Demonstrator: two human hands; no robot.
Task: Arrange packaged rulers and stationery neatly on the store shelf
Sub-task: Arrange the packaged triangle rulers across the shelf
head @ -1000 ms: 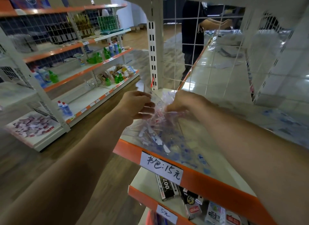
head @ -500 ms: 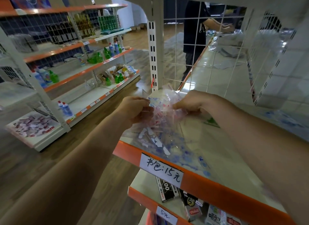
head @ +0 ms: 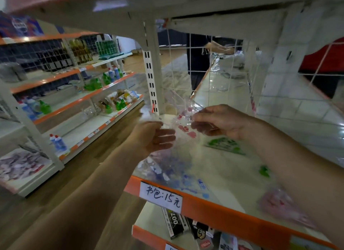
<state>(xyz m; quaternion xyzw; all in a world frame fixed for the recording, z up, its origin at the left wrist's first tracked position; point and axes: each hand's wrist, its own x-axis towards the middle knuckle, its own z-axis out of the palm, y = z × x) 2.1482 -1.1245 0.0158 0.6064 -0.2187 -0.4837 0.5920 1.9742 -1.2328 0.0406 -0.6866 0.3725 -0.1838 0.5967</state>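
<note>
I hold a clear packet (head: 183, 126) above the shelf (head: 223, 211), between both hands. My left hand (head: 152, 136) curls its fingers round the packet's lower left edge, and the film lies over the fingers. My right hand (head: 221, 122) pinches the upper right edge. The packet carries pink and red print. Its contents are too blurred to identify.

More packets lie on the shelf board:
- blue-printed packets (head: 178, 173) at the front left, below my left hand;
- a green-printed packet (head: 225, 146) just beside my right wrist;
- a pink packet (head: 279, 207) at the front right, blurred, beside my right forearm.

The shelf has an orange front rail with a handwritten price label (head: 161, 196). The level below holds dark boxes (head: 176, 221), partly cut off by the frame edge.

A wire mesh panel (head: 214, 76) closes the back of the shelf. Another person (head: 197, 60) shows through it, upper part hidden by the board above. Across the wooden floor (head: 83, 175), a second shelving unit carries bottles (head: 111, 74).
</note>
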